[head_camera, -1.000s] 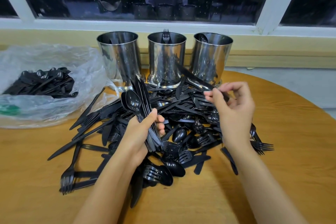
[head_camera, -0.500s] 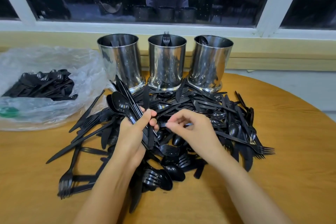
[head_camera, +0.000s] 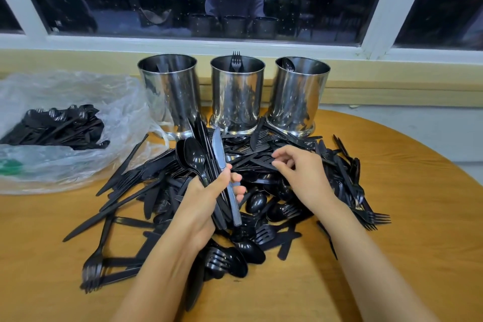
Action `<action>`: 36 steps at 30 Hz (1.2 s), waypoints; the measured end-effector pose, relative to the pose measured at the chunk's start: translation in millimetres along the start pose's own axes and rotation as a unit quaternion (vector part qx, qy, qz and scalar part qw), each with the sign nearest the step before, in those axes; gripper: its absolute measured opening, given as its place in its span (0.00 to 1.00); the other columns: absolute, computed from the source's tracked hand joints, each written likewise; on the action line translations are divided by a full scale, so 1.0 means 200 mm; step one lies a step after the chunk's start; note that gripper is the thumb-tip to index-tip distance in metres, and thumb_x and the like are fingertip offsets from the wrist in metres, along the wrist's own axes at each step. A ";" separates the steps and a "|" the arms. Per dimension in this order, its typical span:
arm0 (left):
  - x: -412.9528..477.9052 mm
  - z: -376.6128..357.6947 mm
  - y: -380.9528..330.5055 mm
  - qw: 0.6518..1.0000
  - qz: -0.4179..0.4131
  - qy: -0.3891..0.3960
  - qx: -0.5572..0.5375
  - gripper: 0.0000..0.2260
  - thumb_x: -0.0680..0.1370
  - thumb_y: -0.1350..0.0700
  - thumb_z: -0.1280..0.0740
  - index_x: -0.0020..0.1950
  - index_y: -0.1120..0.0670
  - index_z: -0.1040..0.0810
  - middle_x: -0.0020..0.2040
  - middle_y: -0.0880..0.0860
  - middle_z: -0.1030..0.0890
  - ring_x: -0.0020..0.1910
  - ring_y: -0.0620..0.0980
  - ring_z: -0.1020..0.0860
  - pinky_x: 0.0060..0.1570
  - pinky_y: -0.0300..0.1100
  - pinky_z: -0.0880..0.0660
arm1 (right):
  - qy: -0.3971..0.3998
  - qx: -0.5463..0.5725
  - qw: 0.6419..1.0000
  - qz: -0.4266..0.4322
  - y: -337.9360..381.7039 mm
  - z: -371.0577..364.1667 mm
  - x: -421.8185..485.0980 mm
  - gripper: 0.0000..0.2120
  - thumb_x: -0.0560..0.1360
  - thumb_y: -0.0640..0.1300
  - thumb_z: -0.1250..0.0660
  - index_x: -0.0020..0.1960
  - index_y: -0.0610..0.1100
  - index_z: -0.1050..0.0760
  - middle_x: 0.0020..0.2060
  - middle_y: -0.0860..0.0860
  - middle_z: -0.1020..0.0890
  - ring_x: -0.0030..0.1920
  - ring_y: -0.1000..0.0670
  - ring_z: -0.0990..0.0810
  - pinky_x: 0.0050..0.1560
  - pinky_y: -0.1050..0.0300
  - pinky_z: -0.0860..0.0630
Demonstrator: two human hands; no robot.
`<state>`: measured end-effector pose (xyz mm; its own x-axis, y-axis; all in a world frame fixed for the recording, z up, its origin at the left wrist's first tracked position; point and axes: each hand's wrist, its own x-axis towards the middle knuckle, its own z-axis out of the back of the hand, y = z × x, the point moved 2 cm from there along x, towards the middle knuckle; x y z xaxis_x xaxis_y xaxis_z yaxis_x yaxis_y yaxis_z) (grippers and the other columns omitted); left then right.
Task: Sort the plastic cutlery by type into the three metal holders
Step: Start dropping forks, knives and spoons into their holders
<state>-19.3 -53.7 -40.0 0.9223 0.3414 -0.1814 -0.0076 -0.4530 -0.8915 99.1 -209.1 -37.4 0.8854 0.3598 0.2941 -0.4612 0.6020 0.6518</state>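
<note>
Black plastic knives and spoons form a bundle (head_camera: 206, 149) clamped in the left hand (head_camera: 206, 201), tips pointing to 12 o'clock. The right hand (head_camera: 300, 178), beside that bundle half a second ago, is now at 2 o'clock over the pile (head_camera: 274, 217), fingers bent; whether they pinch anything I cannot tell. Metal holders (head_camera: 236, 97) stand at 12 o'clock. Bare table (head_camera: 405, 217) runs toward 4 o'clock, up to its curved edge.

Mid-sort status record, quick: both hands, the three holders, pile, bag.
left hand: grips bundle of spoons and knives
right hand: fingers curled at pile, grip unclear
left holder: contents unclear
middle holder: fork upright
right holder: spoon
pile: mixed, before the holders
bag: more cutlery, far left
</note>
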 end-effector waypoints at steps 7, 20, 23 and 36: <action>-0.01 -0.01 -0.01 1.000 0.002 0.025 0.001 0.08 0.80 0.53 0.34 0.43 0.55 0.24 0.32 0.51 0.28 0.28 0.47 0.29 0.40 0.45 0.30 | 0.086 -0.185 0.978 0.030 0.08 -0.08 0.09 0.15 0.77 0.43 0.31 0.62 0.50 0.25 0.49 0.55 0.19 0.55 0.51 0.26 0.45 0.55 0.29; 0.00 0.00 -0.01 0.998 0.013 -0.007 -0.058 0.25 0.61 0.41 0.26 0.49 0.55 0.27 0.31 0.48 0.36 0.28 0.44 0.37 0.36 0.39 0.33 | -0.091 0.426 0.898 -0.067 0.36 0.19 -0.16 0.04 0.75 0.33 0.32 0.47 0.39 0.27 0.40 0.47 0.18 0.44 0.50 0.15 0.48 0.61 0.19; -0.01 -0.02 -0.01 0.998 -0.007 -0.007 -0.070 0.22 0.64 0.42 0.29 0.49 0.56 0.27 0.31 0.48 0.35 0.29 0.44 0.37 0.34 0.38 0.33 | -0.059 0.451 0.882 -0.121 0.38 0.05 -0.29 0.06 0.74 0.35 0.29 0.48 0.38 0.24 0.39 0.45 0.17 0.41 0.51 0.16 0.43 0.62 0.20; -0.01 0.01 0.00 0.997 -0.042 -0.054 -0.018 0.19 0.65 0.40 0.25 0.41 0.53 0.24 0.35 0.47 0.25 0.42 0.49 0.23 0.52 0.52 0.20 | 0.015 0.380 0.920 -0.092 0.40 -0.18 -0.39 0.05 0.72 0.37 0.26 0.46 0.45 0.15 0.40 0.48 0.14 0.41 0.53 0.19 0.49 0.56 0.21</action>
<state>-21.6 -52.1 -39.8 0.8718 0.4657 -0.1521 0.0841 -0.4480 -0.8901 -9.8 -163.6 -32.8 0.9372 0.3279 0.1185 -0.1209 -0.0132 0.9926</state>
